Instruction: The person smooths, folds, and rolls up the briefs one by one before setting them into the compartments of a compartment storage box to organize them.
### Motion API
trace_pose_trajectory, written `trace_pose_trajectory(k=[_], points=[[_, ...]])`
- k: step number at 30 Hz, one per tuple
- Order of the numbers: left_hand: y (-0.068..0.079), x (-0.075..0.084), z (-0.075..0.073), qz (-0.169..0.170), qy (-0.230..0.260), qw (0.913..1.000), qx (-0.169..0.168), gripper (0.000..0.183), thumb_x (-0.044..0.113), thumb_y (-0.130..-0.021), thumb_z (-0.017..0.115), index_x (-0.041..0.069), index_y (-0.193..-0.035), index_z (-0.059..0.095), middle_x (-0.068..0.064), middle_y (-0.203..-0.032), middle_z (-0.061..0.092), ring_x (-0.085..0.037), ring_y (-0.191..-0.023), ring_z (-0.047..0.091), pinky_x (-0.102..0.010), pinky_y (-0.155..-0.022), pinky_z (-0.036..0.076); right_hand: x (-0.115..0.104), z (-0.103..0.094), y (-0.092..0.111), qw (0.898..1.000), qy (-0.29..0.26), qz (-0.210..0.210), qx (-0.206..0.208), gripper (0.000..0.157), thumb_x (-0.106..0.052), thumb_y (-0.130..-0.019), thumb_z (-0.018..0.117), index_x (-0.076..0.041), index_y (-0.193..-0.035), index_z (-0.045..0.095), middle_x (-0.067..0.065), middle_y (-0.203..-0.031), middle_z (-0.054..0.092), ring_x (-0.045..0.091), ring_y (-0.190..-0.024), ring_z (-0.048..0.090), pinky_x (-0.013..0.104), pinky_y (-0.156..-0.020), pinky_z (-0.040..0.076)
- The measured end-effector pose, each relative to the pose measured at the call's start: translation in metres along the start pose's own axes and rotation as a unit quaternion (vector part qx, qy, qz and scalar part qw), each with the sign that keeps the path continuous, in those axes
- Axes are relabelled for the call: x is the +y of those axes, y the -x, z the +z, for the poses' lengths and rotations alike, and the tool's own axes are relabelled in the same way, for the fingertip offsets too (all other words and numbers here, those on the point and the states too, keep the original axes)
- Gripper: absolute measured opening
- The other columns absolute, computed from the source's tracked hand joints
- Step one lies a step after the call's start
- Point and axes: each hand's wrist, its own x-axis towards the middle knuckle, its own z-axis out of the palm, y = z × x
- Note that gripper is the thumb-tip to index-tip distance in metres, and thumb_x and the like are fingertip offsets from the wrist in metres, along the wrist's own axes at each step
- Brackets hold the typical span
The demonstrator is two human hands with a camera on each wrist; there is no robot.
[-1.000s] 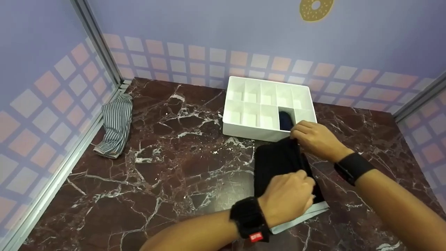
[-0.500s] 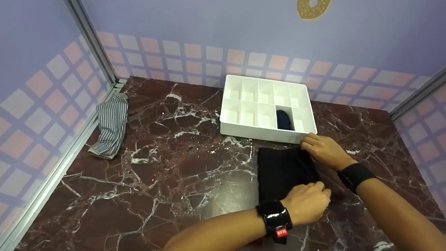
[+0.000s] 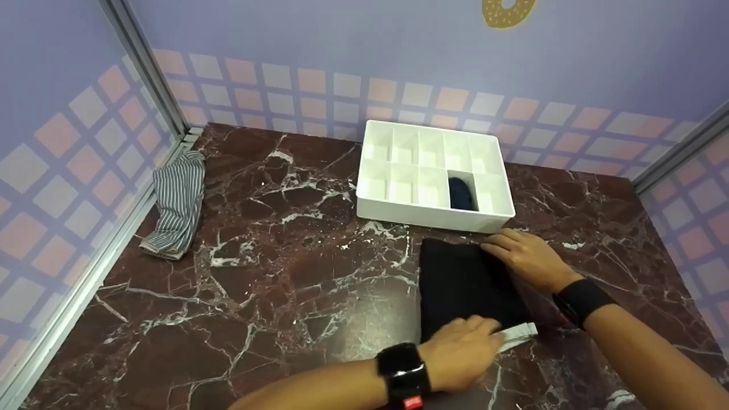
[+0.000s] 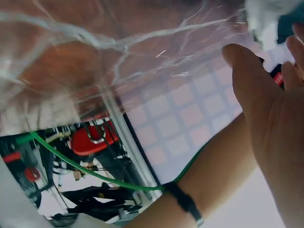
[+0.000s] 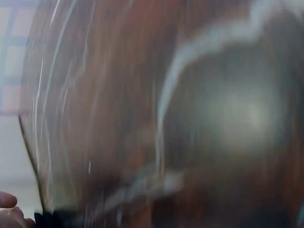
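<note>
A folded black cloth garment (image 3: pixel 464 285) lies flat on the marble-patterned table, with a pale band (image 3: pixel 517 336) showing along its near edge. My left hand (image 3: pixel 464 350) rests on the near end of the garment, fingers stretched toward the band and slightly blurred. At the far right corner of the cloth, the fingers of my right hand (image 3: pixel 527 256) lie on the fabric. In the left wrist view, the left hand's thumb (image 4: pixel 244 71) is extended beside the pale band. Only a bit of fingers (image 5: pixel 9 209) and dark cloth (image 5: pixel 52 219) show in the right wrist view.
Just beyond the garment stands a white divided box (image 3: pixel 433 216); one compartment holds a dark navy rolled item (image 3: pixel 461 193). A grey striped cloth (image 3: pixel 179 205) lies at the left against the wall rail. Walls enclose the table (image 3: pixel 273 319) at the back and sides.
The right side of the black garment has been laid down flat. My left hand has moved rightward, then back left and nearer; my right hand has come off its pinch onto the corner.
</note>
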Motion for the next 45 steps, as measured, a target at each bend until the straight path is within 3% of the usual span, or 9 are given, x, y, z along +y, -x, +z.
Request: trace_pose_trajectory(k=[4, 7, 13, 21, 28, 33, 37, 40, 45], points=[[0.021, -0.006, 0.004, -0.064, -0.073, 0.9943, 0.043, 0.040, 0.043, -0.079, 0.064, 0.019, -0.110, 0.060, 0.001, -0.105, 0.050, -0.014, -0.094, 0.047, -0.025, -0.074, 0.041, -0.017, -0.001, -0.024, 1.000, -0.009, -0.004, 0.005, 0.037, -0.008, -0.093, 0.034, -0.001, -0.113, 0.064, 0.014, -0.112, 0.062, 0.032, -0.100, 0.056, 0.046, -0.080, 0.046], [0.030, -0.006, 0.011, -0.084, -0.117, 0.9875, 0.065, 0.027, 0.040, -0.079, 0.062, 0.021, -0.098, 0.063, 0.001, -0.092, 0.049, -0.014, -0.083, 0.046, -0.026, -0.064, 0.038, -0.032, 0.003, -0.040, 0.999, -0.028, -0.011, -0.034, 0.040, -0.010, -0.094, 0.032, -0.001, -0.125, 0.056, 0.014, -0.125, 0.056, 0.033, -0.112, 0.052, 0.049, -0.088, 0.043], [0.039, -0.001, 0.021, -0.065, -0.139, 0.9869, 0.050, 0.023, 0.034, -0.086, 0.056, 0.025, -0.106, 0.064, 0.001, -0.093, 0.051, -0.015, -0.083, 0.047, -0.028, -0.061, 0.038, -0.052, 0.017, -0.053, 0.989, -0.055, -0.037, -0.133, 0.044, -0.016, -0.097, 0.034, -0.003, -0.138, 0.040, 0.013, -0.143, 0.039, 0.032, -0.127, 0.040, 0.052, -0.094, 0.038], [0.048, -0.005, 0.017, -0.041, -0.133, 0.9903, 0.005, 0.029, 0.037, -0.086, 0.057, 0.025, -0.112, 0.062, 0.004, -0.099, 0.052, -0.015, -0.088, 0.048, -0.029, -0.066, 0.042, -0.055, 0.019, -0.055, 0.986, -0.049, 0.000, -0.157, 0.045, -0.016, -0.096, 0.040, -0.008, -0.140, 0.040, 0.009, -0.145, 0.037, 0.030, -0.128, 0.040, 0.051, -0.094, 0.040], [0.067, -0.028, 0.013, -0.027, -0.136, 0.9891, 0.049, 0.008, 0.029, -0.080, 0.063, 0.024, -0.085, 0.068, 0.004, -0.084, 0.055, -0.014, -0.075, 0.052, -0.026, -0.061, 0.044, -0.053, 0.017, -0.043, 0.982, -0.016, 0.019, -0.187, 0.057, -0.011, -0.086, 0.047, -0.008, -0.141, 0.037, 0.005, -0.150, 0.027, 0.030, -0.128, 0.038, 0.051, -0.095, 0.039], [0.075, -0.050, 0.009, -0.062, -0.144, 0.9853, 0.068, 0.003, 0.023, -0.076, 0.065, 0.022, -0.078, 0.068, 0.004, -0.077, 0.056, -0.013, -0.069, 0.052, -0.025, -0.058, 0.042, -0.055, 0.018, -0.032, 0.983, -0.009, 0.041, -0.181, 0.064, -0.015, -0.081, 0.052, -0.004, -0.142, 0.035, 0.005, -0.151, 0.024, 0.030, -0.129, 0.035, 0.049, -0.095, 0.037], [0.075, -0.072, 0.005, -0.107, -0.156, 0.9809, 0.045, 0.005, 0.020, -0.076, 0.065, 0.020, -0.080, 0.068, 0.002, -0.079, 0.059, -0.015, -0.076, 0.055, -0.027, -0.066, 0.044, -0.060, 0.016, -0.025, 0.983, -0.011, 0.092, -0.160, 0.063, -0.017, -0.079, 0.053, 0.001, -0.138, 0.039, 0.009, -0.148, 0.030, 0.033, -0.127, 0.039, 0.048, -0.091, 0.038], [0.070, -0.091, 0.003, -0.137, -0.153, 0.9782, 0.026, 0.011, 0.020, -0.079, 0.062, 0.016, -0.085, 0.071, -0.003, -0.088, 0.064, -0.022, -0.093, 0.059, -0.035, -0.083, 0.045, -0.067, 0.013, -0.022, 0.978, 0.002, 0.141, -0.155, 0.062, -0.018, -0.077, 0.053, 0.004, -0.134, 0.044, 0.012, -0.146, 0.035, 0.034, -0.122, 0.043, 0.047, -0.088, 0.040], [0.056, -0.118, 0.001, -0.189, -0.120, 0.9739, -0.038, 0.049, 0.052, -0.091, 0.044, 0.012, -0.084, 0.072, -0.017, -0.118, 0.060, -0.033, -0.128, 0.039, -0.047, -0.108, 0.022, -0.081, 0.012, -0.025, 0.968, 0.032, 0.204, -0.140, 0.059, -0.022, -0.077, 0.054, 0.005, -0.129, 0.049, 0.016, -0.140, 0.042, 0.034, -0.110, 0.049, 0.046, -0.079, 0.044]])
